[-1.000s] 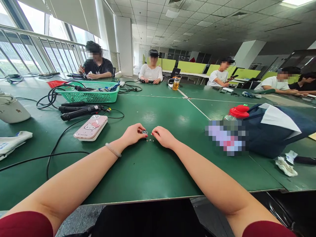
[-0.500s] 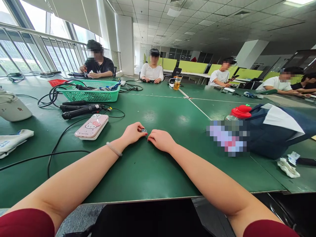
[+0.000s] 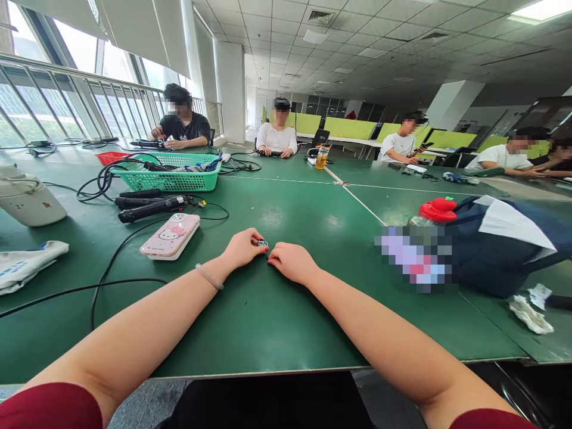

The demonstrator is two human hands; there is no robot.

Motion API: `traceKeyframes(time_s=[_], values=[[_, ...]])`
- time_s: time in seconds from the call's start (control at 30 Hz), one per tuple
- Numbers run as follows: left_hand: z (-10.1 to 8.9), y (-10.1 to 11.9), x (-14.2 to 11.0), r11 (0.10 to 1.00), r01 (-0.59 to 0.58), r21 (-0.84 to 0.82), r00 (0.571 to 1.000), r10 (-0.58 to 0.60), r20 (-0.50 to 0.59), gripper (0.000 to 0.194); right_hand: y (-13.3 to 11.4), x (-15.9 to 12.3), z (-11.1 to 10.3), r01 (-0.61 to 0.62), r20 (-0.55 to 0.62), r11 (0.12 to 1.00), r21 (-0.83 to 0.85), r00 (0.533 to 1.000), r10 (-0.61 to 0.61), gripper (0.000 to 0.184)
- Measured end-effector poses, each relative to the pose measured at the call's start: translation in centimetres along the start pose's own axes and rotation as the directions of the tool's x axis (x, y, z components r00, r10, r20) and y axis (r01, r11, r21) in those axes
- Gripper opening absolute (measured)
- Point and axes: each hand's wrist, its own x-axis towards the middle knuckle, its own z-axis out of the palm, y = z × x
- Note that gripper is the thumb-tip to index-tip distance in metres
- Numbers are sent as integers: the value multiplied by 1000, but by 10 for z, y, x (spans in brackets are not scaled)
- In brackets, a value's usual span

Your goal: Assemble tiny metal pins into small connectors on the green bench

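Note:
My left hand (image 3: 244, 248) is closed in a pinch on a small black-and-white patterned piece (image 3: 263, 243), too small to name. Just to its right, my right hand (image 3: 292, 261) has its thumb and fingers pressed together close to the piece; a tiny dark spot shows at the fingertips, and what they hold cannot be made out. Both hands are low over the green table (image 3: 268, 322), a small gap between them. A pink phone-shaped case with a cartoon cat (image 3: 172, 235) lies left of my left hand.
Black handheld tools (image 3: 152, 208) with cables and a green basket (image 3: 172, 176) are at the left, by a white container (image 3: 29, 193). On the right stand a red-lidded bottle (image 3: 438, 210) and a dark blue bag (image 3: 496, 250). Several people sit around the table.
The whole view has shifted slightly, so things sit a little lower in the picture. The fingertips of both hands look slightly further apart; my left hand still pinches the small patterned piece.

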Motion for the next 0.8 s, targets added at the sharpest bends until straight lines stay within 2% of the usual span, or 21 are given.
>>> traceKeyframes(time_s=[0.13, 0.23, 0.4, 0.53, 0.8], values=[[1, -3, 1, 1000, -7, -16, 1000, 7, 1, 27, -1, 0, 2, 38, -7, 997, -67, 999, -39, 21], [1, -4, 2, 999, -13, -37, 1000, 14, 9, 28, 2, 0, 6, 45, -21, 998, -41, 999, -46, 21], [1, -1, 0, 993, -30, -112, 998, 36, 54, 29, 11, 1, 5, -32, -128, 981, 191, 990, 58, 15], [2, 7, -4, 981, -28, -190, 992, 50, 112, 29, 12, 1, 2, -3, -222, 933, 360, 971, 89, 14], [5, 10, -6, 950, -39, -309, 979, 99, 179, 32, 7, 1, 0, 26, -280, 889, 457, 953, 117, 12]])
